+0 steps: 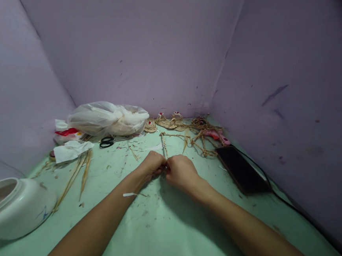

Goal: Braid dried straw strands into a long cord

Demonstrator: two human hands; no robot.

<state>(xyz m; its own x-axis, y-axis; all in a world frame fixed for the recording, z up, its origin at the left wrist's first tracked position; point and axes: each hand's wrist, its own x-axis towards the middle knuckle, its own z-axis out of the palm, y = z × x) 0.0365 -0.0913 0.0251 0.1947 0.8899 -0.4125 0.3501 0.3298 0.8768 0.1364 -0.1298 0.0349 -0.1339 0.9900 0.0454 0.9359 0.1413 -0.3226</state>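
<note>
My left hand (155, 163) and my right hand (180, 170) meet over the middle of the green surface, both closed with their fingers pressed together. Between them they grip the near end of a braided straw cord (164, 144). From there the cord runs away from me, bends sharply at the far end and trails right into a loose tangle of braid (203, 139). My fingertips hide the end of the cord. A pair of black-handled scissors (107, 141) lies beyond my left hand. Loose straw strips (86, 174) rest left of it.
At the left stands a white pot (23, 210). A stuffed plastic bag (108, 119) and small woven straw slippers (167, 121) sit by the back wall. White tissue (72, 150) lies in front of the bag. On the right are a dark phone (242, 169) and a black cable (296, 209).
</note>
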